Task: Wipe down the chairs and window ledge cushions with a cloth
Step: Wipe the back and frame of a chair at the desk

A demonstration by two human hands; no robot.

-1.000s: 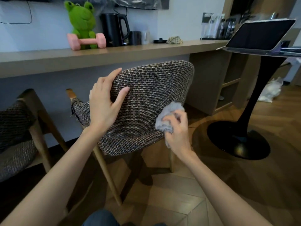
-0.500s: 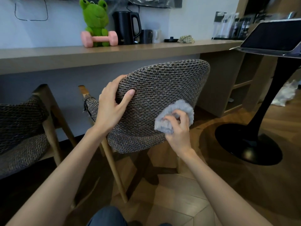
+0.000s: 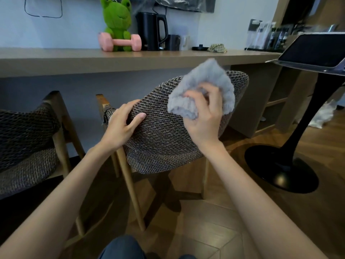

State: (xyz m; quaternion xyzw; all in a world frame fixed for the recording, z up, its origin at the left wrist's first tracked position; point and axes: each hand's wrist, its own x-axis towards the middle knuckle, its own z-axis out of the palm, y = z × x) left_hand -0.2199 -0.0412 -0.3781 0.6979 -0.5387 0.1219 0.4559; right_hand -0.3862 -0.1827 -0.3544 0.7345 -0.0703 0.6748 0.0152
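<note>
The fingers (image 3: 212, 98) of the right hand (image 3: 203, 118) are curled tight into a bunched grey cloth (image 3: 205, 79), which they grip just right of the frame's middle. The cloth bulges out above and to both sides of the knuckles. It presses against the upper right part of the woven chair back (image 3: 164, 135), close under the top edge.

From those fingers, most of the bare fabric lies down and to the left. The chair back's long axis runs across the frame, rising from its lower left end to its upper right corner. A wiping stroke would therefore most likely travel along that line, towards the other hand.

The left hand (image 3: 119, 128) grips the left end of the same chair back. Its fingers hook over the top edge and its thumb lies flat on the near face, which appears to steady the chair. The two hands are near each other but apart, with a band of weave between them. The right hand is the nearer to the upper right corner.

A second chair (image 3: 28, 131) with the same weave stands at the left edge of the frame. Both chairs stand under a long counter (image 3: 74, 60). No window ledge cushions are in view.
</note>
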